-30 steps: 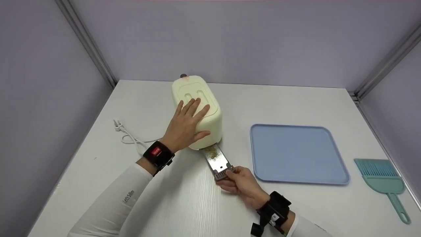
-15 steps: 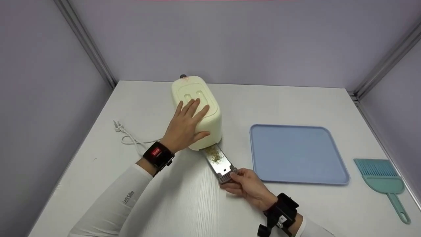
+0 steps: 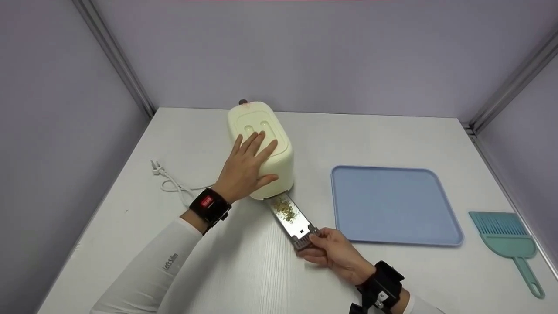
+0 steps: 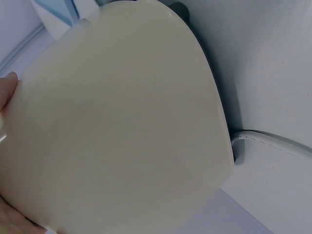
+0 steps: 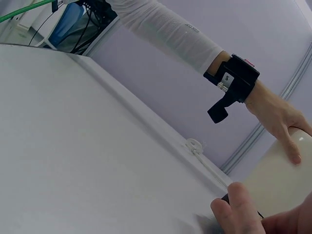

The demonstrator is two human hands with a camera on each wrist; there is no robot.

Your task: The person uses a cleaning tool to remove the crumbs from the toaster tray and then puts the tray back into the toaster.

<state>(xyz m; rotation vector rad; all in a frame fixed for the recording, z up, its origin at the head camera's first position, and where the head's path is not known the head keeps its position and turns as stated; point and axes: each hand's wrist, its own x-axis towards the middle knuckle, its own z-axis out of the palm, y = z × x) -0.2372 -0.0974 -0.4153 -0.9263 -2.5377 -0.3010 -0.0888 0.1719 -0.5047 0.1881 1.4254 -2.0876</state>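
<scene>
A cream toaster [image 3: 279,170] stands left of the table's middle, its narrow end toward me. My left hand [image 3: 241,170] rests on its top with straight, spread fingers. From the toaster's lower near end, a metal crumb tray [image 3: 296,224] sticks out, brown crumbs [image 3: 284,210] scattered on its inner part. My right hand [image 3: 338,253] pinches the tray's outer end between thumb and fingers; the tray's far end is hidden inside the toaster. The toaster's smooth end wall [image 4: 131,117] fills most of the left wrist view. In the right wrist view, fingers [image 5: 240,209] overlap the toaster's lower edge.
A blue tray [image 3: 394,205] lies on the white table [image 3: 244,270] right of the toaster. Farther right are a green dustpan [image 3: 510,245] and brush [image 3: 499,222] together. The toaster's white cord and plug [image 3: 158,169] lie at the left. Grey walls enclose the back and sides.
My right hand has drawn the crumb tray farther out of the toaster, toward me and to the right, and more crumbs show. My left hand and the toaster have stayed in place.
</scene>
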